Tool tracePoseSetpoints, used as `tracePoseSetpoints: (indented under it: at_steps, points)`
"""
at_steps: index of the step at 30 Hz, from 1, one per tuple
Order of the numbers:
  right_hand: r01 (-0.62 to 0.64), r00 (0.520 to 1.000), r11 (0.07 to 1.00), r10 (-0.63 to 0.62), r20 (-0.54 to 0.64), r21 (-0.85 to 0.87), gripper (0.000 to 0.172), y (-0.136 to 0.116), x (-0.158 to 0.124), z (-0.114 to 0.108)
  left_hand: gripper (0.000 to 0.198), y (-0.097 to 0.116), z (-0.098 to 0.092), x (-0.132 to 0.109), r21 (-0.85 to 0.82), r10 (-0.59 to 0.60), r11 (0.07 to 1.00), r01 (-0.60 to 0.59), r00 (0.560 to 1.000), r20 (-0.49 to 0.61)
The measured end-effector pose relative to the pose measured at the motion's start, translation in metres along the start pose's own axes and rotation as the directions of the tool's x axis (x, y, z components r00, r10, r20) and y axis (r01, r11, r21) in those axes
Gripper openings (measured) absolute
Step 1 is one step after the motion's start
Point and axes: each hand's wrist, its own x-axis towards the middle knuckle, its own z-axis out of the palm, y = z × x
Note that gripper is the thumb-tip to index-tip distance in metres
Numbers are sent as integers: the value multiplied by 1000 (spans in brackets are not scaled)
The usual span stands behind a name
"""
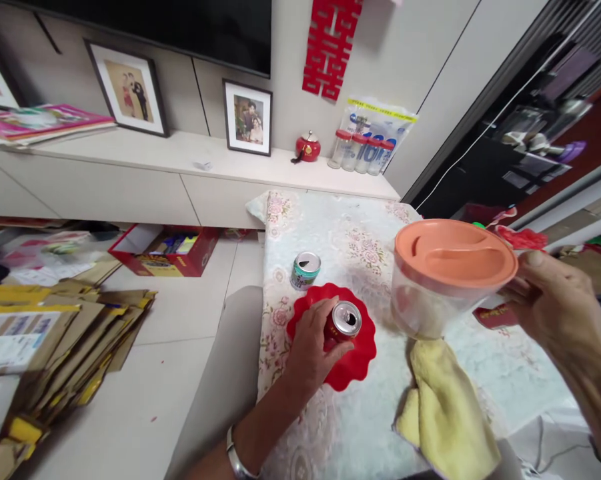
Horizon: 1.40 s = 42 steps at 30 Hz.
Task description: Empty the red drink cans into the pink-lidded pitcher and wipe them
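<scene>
My left hand is wrapped round a red drink can with its tab opened. The can is over a red scalloped plate; whether it touches the plate is hidden. Just beyond the plate stands a small green can, also opened. On the right, my right hand grips a clear plastic pitcher with an orange lid, at its handle side. The pitcher appears raised and slightly tilted over the table. Below it lies a crumpled yellow cloth.
A flowered tablecloth covers the table. Behind, a white cabinet bears framed photos, a red pot and several red-lidded jars. Flattened cardboard and a red box are on the floor at left.
</scene>
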Motion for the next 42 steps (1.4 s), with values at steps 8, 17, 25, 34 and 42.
tracePoseSetpoints:
  at_steps: [8, 17, 25, 34, 42]
  points:
    - [-117, 930, 883, 258, -262, 454, 48, 73, 3, 38, 78, -7, -2, -1, 44, 7, 999, -8, 1000, 14]
    - [-111, 867, 865, 325, -378, 489, 34, 135, -9, 69, 69, -7, -6, -3, 50, -44, 998, 44, 999, -1]
    - [-161, 934, 974, 203, -294, 160, 42, 154, -9, 57, 64, -7, -7, 1, 66, -58, 996, 58, 998, 8]
    - [-210, 962, 909, 128, -240, -360, 80, 138, -90, 12, 64, -3, -6, 4, 32, -116, 993, 116, 993, 8]
    - [-81, 993, 790, 115, 17, -607, 65, 159, -178, 17, 69, 7, -10, 8, 12, -160, 987, 159, 985, 60]
